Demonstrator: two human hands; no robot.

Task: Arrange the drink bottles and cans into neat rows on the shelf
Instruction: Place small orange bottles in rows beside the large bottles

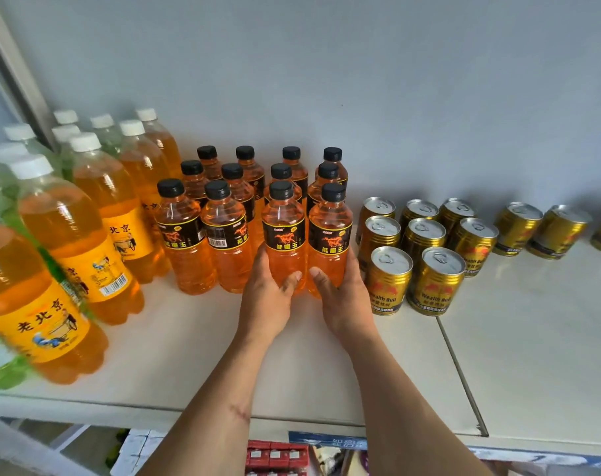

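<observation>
small bottles [283,242]: orange drink, black caps, black labels with an orange horse
big bottles [76,235]: amber, white caps, yellow labels
cans [433,283]: gold, silver tops
shelf [532,338]: off-white

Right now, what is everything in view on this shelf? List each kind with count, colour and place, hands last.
Black-capped bottles: twelve, orange drink with black labels, four columns of three at shelf centre.
Large white-capped bottles: five showing, orange drink with yellow labels, in a row at left.
Green-tinted bottles: several, white caps, far left, partly hidden and blurred; count unclear.
Cans: eight gold in a cluster right of the black-capped bottles, two more further right, one cut off at the edge.
Shelf: one, off-white.
Red boxes: several, below the shelf.
Left hand: on the front bottle of the third column.
Right hand: on the front bottle of the fourth column.
</observation>
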